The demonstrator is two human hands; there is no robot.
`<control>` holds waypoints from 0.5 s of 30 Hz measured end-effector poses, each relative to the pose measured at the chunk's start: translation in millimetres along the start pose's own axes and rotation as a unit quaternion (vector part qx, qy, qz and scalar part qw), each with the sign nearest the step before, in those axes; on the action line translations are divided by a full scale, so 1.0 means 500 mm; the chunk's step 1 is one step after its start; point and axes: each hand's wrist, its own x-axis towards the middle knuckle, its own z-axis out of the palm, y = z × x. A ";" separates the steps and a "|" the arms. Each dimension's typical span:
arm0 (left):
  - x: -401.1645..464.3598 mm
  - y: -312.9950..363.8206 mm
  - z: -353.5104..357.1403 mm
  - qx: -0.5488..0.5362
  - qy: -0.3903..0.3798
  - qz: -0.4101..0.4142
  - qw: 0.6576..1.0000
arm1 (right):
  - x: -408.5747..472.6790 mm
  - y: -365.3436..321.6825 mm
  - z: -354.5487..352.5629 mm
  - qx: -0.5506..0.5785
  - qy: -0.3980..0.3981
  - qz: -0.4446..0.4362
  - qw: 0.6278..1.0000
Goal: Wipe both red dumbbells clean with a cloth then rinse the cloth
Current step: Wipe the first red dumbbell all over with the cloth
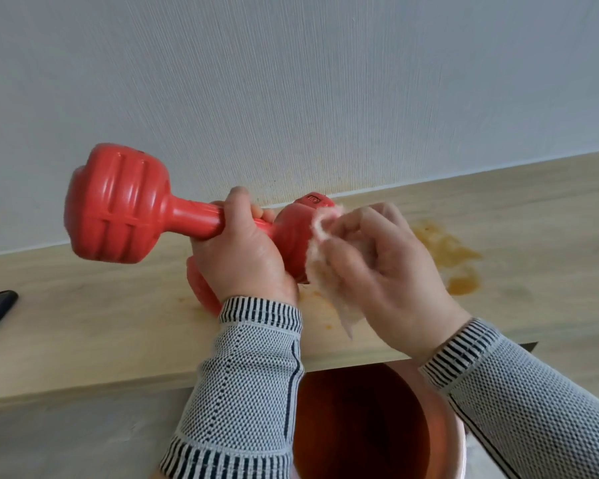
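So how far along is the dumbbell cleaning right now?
Nothing looks finished. In hand: the left hand grips one red dumbbell while the right hand rubs the cloth on its end. Left: the second dumbbell behind the wrist, then rinsing, perhaps in the bucket.

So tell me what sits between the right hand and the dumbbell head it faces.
The cloth, held in the right hand, lies against the dumbbell head; head view shows it.

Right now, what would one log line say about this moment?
left hand: grips dumbbell handle | right hand: presses cloth on its right head | bucket: below | stage: wiping
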 end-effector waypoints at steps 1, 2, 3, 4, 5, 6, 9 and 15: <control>0.001 -0.001 -0.002 -0.002 -0.001 -0.009 1.000 | -0.004 0.001 0.005 -0.034 0.023 -0.027 0.999; 0.001 -0.001 -0.003 -0.004 -0.003 -0.017 1.000 | -0.006 0.003 0.010 -0.064 0.040 -0.048 0.996; 0.000 -0.001 -0.003 -0.007 -0.007 -0.025 1.000 | -0.006 0.005 0.013 -0.076 0.052 -0.056 0.994; 0.000 -0.001 -0.003 -0.010 -0.013 -0.028 0.999 | -0.003 0.004 0.013 -0.074 0.062 -0.051 0.994; -0.002 0.000 -0.003 -0.010 -0.018 -0.026 0.999 | 0.004 0.004 0.010 -0.067 0.075 -0.042 0.994; -0.002 0.000 -0.001 -0.006 -0.022 -0.017 1.000 | 0.013 0.005 0.006 -0.060 0.091 -0.036 0.993; -0.010 0.002 0.005 0.011 -0.025 0.000 1.000 | 0.020 0.008 -0.001 -0.067 0.112 -0.068 0.989; 0.006 0.013 -0.008 -0.051 -0.014 -0.082 0.995 | -0.012 0.007 0.015 -0.080 0.048 -0.178 0.980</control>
